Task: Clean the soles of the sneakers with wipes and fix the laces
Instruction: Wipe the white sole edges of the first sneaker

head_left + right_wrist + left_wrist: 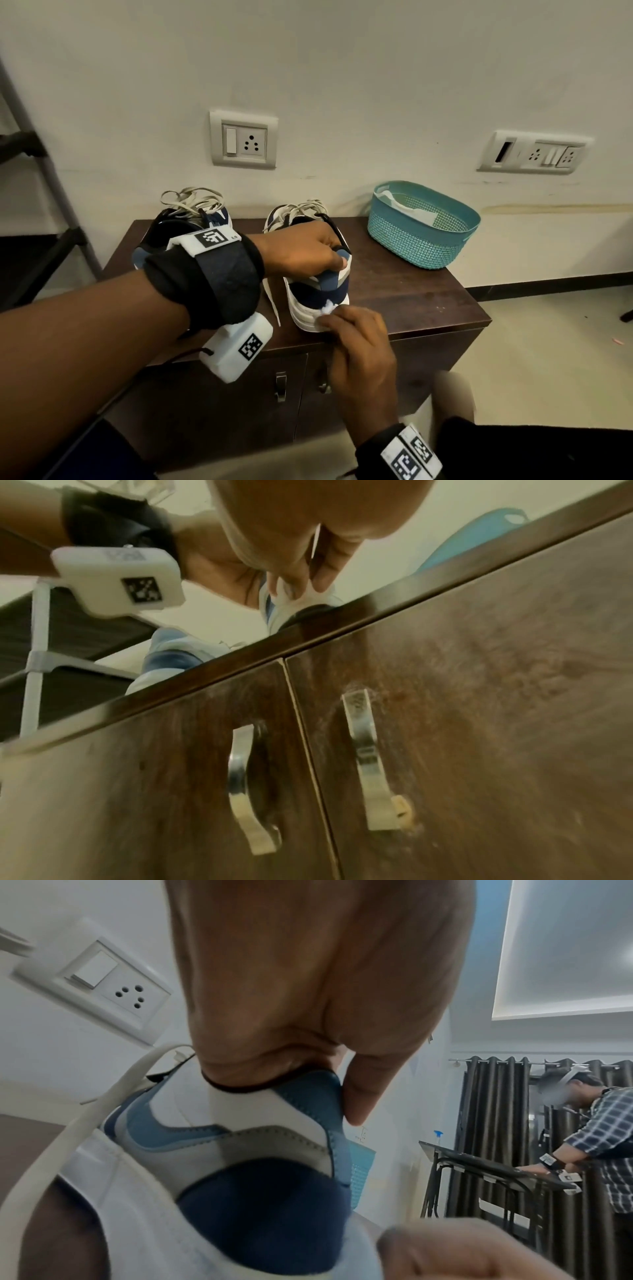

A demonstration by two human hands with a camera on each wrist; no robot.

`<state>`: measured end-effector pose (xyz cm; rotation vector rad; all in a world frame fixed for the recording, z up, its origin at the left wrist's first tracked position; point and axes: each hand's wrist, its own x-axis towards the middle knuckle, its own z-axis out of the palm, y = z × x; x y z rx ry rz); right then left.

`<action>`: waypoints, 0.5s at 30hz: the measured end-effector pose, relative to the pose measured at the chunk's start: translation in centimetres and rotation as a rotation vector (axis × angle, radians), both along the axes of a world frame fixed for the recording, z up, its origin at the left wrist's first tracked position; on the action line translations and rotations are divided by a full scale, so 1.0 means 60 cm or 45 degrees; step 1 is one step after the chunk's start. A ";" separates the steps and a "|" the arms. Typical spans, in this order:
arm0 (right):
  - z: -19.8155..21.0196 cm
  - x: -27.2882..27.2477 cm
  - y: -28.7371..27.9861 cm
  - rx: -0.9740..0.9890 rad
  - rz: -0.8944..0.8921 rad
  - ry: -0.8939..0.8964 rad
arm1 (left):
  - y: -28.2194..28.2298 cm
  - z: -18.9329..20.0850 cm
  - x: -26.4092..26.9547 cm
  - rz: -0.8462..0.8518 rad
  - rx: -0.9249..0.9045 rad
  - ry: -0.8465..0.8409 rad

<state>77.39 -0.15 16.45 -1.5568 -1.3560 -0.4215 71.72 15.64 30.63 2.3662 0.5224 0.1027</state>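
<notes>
Two blue, white and grey sneakers stand on a dark wooden cabinet (428, 294). The right sneaker (317, 291) has its heel toward me near the front edge. My left hand (305, 248) grips its heel collar from above, thumb on the blue heel tab (329, 1096). My right hand (356, 332) pinches a crumpled white wipe (328, 306) and presses it against the white sole at the heel; in the right wrist view the wipe (294, 596) shows between the fingertips. The left sneaker (185, 222) stands behind my left wrist, its laces (191, 198) loose.
A teal perforated basket (421, 226) holding white sheets sits at the cabinet's back right. Wall sockets (244, 139) are above. Two cabinet doors with metal handles (368, 761) face me. A dark shelf rack (41, 205) stands to the left. Another person (599, 1129) works at a table far off.
</notes>
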 end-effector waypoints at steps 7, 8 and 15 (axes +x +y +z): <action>0.017 0.001 -0.007 -0.027 0.036 -0.103 | 0.003 -0.001 -0.001 0.012 0.016 -0.007; 0.023 0.006 -0.003 0.025 -0.017 -0.055 | 0.003 0.000 -0.002 0.001 0.027 -0.015; -0.009 0.001 -0.008 -0.215 0.082 -0.226 | 0.006 0.004 -0.006 -0.097 0.215 0.042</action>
